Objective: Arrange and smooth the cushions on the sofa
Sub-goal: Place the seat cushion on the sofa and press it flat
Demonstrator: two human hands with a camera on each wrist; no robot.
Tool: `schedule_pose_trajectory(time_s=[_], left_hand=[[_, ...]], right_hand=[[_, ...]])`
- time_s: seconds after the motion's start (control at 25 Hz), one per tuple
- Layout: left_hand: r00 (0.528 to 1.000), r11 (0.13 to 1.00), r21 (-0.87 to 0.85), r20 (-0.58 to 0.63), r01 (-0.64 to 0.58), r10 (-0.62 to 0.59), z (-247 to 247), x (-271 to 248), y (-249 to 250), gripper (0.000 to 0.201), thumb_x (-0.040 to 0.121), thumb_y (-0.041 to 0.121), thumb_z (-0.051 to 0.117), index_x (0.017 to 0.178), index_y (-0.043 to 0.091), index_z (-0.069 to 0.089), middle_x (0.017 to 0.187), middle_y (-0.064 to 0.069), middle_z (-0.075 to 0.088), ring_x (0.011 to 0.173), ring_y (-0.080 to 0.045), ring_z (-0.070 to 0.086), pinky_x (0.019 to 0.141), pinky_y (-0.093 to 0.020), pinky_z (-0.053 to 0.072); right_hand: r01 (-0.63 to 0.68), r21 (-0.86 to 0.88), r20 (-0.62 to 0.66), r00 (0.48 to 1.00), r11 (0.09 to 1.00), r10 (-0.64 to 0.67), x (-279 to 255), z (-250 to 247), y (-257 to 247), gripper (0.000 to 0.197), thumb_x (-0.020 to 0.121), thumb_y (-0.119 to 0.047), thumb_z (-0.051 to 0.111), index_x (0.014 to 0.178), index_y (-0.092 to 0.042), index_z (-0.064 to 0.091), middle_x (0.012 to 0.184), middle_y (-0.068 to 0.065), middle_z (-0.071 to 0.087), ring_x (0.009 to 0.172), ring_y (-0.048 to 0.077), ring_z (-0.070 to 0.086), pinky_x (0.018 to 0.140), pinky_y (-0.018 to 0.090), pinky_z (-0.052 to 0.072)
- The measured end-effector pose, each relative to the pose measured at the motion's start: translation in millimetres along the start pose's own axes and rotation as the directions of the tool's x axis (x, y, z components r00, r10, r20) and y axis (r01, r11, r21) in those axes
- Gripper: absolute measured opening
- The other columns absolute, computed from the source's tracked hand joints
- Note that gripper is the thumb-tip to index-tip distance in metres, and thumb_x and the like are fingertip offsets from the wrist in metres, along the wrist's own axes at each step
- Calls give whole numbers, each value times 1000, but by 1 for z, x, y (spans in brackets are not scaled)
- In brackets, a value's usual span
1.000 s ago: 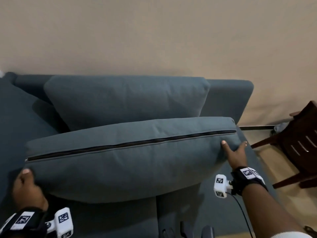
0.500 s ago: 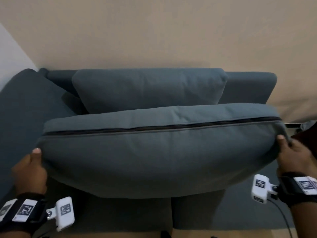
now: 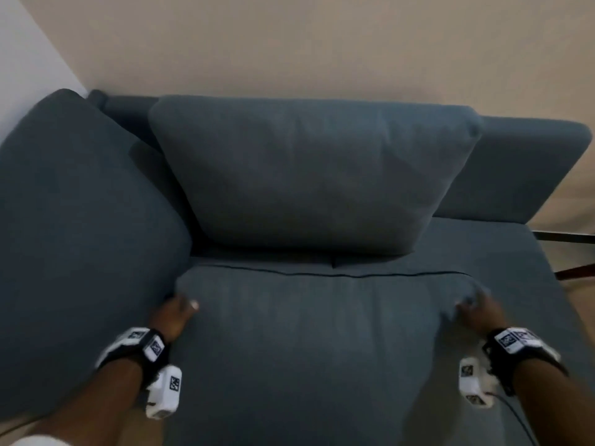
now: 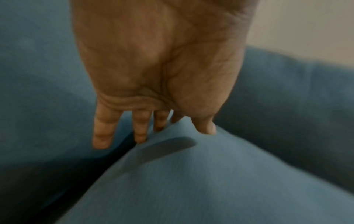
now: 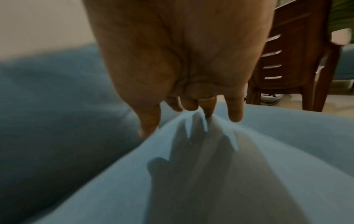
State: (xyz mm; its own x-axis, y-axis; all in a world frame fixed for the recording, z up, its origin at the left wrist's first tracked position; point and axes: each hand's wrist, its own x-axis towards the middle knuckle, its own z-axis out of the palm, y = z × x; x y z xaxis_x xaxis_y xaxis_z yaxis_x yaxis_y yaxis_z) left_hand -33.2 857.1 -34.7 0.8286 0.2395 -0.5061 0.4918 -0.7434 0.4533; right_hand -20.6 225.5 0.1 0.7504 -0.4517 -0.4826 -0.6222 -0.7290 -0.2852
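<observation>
Left hand (image 3: 175,315) and right hand (image 3: 479,312) each gripping far corners of seat cushion (image 3: 306,349), fingers (image 4: 140,127) curled into fabric, cushion flat on sofa (image 3: 531,162)

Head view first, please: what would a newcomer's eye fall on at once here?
The big blue seat cushion fills the foreground, lying flat on the sofa, with the left hand and right hand gripping its far corners. Behind it a back cushion leans on the backrest, and another cushion stands at the left.
</observation>
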Motion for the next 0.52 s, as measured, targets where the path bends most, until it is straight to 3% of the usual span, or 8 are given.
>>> schedule_pose_trajectory(time_s=[0.04, 0.08, 0.12, 0.16, 0.28, 0.36, 0.44, 0.52], left_hand=[[998, 999, 50, 69, 7, -11, 31, 3, -9, 72, 102, 43, 52, 157, 3, 27, 164, -23, 21, 152, -33, 22, 121, -39, 20], [999, 998, 68, 54, 7, -11, 53, 3, -15, 78, 102, 41, 55, 160, 8, 15, 167, -20, 8, 155, -30, 11, 124, -38, 14], [1000, 997, 77, -1, 13, -13, 69, 6, -20, 79, 102, 39, 55, 161, 12, 11, 168, -18, 4, 155, -31, 8, 125, -40, 12], [999, 994, 104, -32, 27, -24, 75, 8, -18, 77, 102, 39, 53, 161, 12, 12, 167, -18, 7, 155, -32, 11, 125, -42, 14], [994, 979, 183, 40, 88, -97, 66, 12, -7, 77, 98, 42, 58, 157, 10, 21, 161, -21, 27, 146, -37, 32, 117, -49, 30], [989, 969, 202, 6, 144, -148, 53, 14, -1, 72, 91, 48, 66, 147, 12, 38, 147, -20, 42, 132, -38, 48, 106, -48, 43], [992, 971, 213, -94, 108, -90, 36, 16, 9, 62, 91, 48, 67, 138, 12, 49, 137, -20, 48, 122, -40, 55, 100, -47, 47], [986, 961, 267, -125, -71, 108, 13, 29, 20, 53, 93, 40, 66, 135, 11, 52, 136, -18, 49, 122, -39, 54, 97, -48, 49]], right_hand=[[39, -73, 97, 995, 997, -32, 5, 33, -1, 77, 87, -55, 63, 146, -11, 43, 148, 29, 45, 128, 40, 51, 108, 52, 40], [50, -133, 159, 987, 990, -29, 4, 59, -3, 85, 89, -62, 59, 153, -15, 31, 161, 21, 28, 143, 36, 36, 114, 56, 31], [71, -187, 167, 985, 980, -39, 2, 79, -6, 86, 93, -63, 54, 159, -20, 20, 168, 12, 14, 153, 32, 20, 117, 59, 22], [74, -222, 142, 989, 972, -43, 0, 89, -10, 84, 96, -62, 49, 161, -22, 13, 170, 6, 7, 156, 29, 10, 118, 61, 17], [87, -321, 111, 992, 943, -54, -8, 91, -42, 87, 95, -68, 45, 159, -18, 13, 170, 7, 4, 156, 30, 6, 119, 65, 16], [239, -330, 144, 969, 913, -201, -9, 97, -71, 86, 95, -67, 47, 160, -22, 12, 170, 6, -2, 156, 29, 2, 121, 63, 8], [450, -255, 220, 889, 856, -402, -12, 111, -114, 87, 96, -63, 49, 162, -26, 5, 169, 2, -12, 156, 23, -5, 122, 57, -3], [637, -157, 329, 754, 755, -568, -17, 132, -179, 86, 97, -58, 52, 162, -29, 3, 164, -6, -21, 155, 19, -10, 124, 54, -3]])
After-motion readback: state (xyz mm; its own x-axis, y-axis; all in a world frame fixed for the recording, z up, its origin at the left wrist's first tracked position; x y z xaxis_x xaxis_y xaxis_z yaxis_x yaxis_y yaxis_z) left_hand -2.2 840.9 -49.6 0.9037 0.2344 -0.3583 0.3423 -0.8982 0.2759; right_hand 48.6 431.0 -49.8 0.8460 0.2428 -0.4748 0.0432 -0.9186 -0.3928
